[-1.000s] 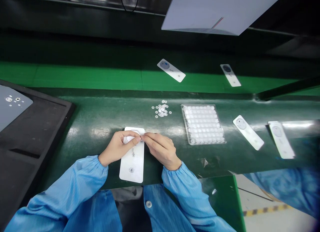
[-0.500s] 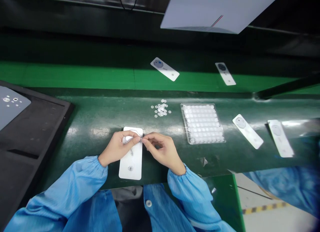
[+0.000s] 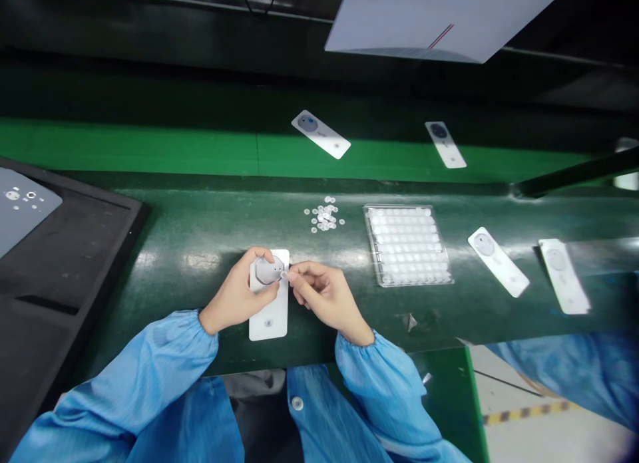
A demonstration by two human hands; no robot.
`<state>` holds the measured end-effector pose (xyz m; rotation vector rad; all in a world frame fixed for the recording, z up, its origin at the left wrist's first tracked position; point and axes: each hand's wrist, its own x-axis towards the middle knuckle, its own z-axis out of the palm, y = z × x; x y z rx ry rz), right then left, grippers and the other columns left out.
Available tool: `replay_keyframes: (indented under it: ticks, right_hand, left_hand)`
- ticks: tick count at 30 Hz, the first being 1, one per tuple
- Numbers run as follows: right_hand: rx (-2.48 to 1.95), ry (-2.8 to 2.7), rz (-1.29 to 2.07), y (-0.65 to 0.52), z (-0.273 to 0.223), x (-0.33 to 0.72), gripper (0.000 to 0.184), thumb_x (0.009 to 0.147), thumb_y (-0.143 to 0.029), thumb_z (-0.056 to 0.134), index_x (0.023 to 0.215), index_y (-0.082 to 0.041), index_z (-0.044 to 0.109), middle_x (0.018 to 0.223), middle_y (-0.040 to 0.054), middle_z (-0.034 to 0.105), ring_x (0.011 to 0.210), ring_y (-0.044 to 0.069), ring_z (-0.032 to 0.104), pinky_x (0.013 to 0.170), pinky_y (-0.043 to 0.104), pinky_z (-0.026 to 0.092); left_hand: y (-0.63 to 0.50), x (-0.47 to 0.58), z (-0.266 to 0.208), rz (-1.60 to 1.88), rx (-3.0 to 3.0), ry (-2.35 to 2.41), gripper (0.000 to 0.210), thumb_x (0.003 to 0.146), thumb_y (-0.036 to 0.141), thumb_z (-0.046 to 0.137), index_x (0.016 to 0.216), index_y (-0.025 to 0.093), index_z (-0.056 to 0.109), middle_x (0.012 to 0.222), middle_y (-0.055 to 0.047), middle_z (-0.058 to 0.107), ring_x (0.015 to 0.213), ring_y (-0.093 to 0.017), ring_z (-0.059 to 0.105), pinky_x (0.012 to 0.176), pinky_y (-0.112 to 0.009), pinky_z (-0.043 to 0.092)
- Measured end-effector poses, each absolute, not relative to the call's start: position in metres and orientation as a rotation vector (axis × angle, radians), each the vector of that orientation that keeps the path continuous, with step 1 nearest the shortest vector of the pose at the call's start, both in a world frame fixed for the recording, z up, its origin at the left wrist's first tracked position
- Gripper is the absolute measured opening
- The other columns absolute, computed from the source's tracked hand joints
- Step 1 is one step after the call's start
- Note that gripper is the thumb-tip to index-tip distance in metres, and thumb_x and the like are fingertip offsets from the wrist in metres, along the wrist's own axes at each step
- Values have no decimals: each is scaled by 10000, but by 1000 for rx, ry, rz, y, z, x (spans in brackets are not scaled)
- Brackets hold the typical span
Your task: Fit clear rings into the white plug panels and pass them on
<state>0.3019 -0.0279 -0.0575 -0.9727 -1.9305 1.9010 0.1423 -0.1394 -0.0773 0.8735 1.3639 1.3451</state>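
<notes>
My left hand [image 3: 238, 291] grips the upper end of a white rectangular plate [image 3: 270, 308] and tilts it off the dark green bench [image 3: 200, 237]. The plate has a round recess near its top and a small round mark near its lower end. My right hand [image 3: 323, 295] pinches a tiny white disc [image 3: 284, 275] between thumb and forefinger at the right rim of the recess. A loose pile of the same small discs [image 3: 325, 218] lies further back. To the right of the pile stands a clear tray [image 3: 407, 245] filled with rows of discs.
Two white plates [image 3: 498, 261] [image 3: 564, 285] lie at the right of the bench. Two more [image 3: 320, 134] [image 3: 445, 144] sit on the green belt behind. A black tray [image 3: 74, 250] holding a grey panel [image 3: 22, 207] stands at the left. Another person's blue sleeve [image 3: 574, 373] is at lower right.
My left hand has lifted and tilted the plate, exposing its round recess. My right hand has drawn back slightly and holds the disc at the recess edge. The belt's plates drifted left.
</notes>
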Motion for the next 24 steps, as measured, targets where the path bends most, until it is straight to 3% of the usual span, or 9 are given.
replay_keyframes:
  ticks: [7,12,19,24]
  right_hand:
    - [-1044,-2004,1782,-31,-61,299,376,900,-520,672,885,-145,671,559,-24,548,487,108,500,463,220,374]
    - [-1067,-2057,1711,-30,-58,297,363,901,-504,666,884,-142,676,606,-6,579,509,111,516,477,223,380]
    - [-1058,-2101,1617,-34,-59,293,322,913,-468,655,860,-151,679,601,-5,597,500,115,537,472,224,393]
    - [-1078,-2123,1475,-40,-63,293,291,926,-439,660,833,-165,689,604,1,630,512,118,558,491,229,411]
  left_hand:
    - [-140,144,-78,1356,910,1421,554,862,205,700,1345,240,431,959,-20,627,785,-160,620,759,-295,528]
    - [-141,146,-77,1390,875,1420,844,866,196,700,1566,276,235,974,-44,675,810,-207,665,858,-407,577]
    - [-141,146,-76,1423,843,1395,994,857,211,718,1643,264,111,940,-47,695,805,-227,680,944,-492,564]
    - [-141,147,-79,1436,783,1375,1004,868,246,715,1656,263,93,989,-65,707,812,-212,680,905,-436,583]
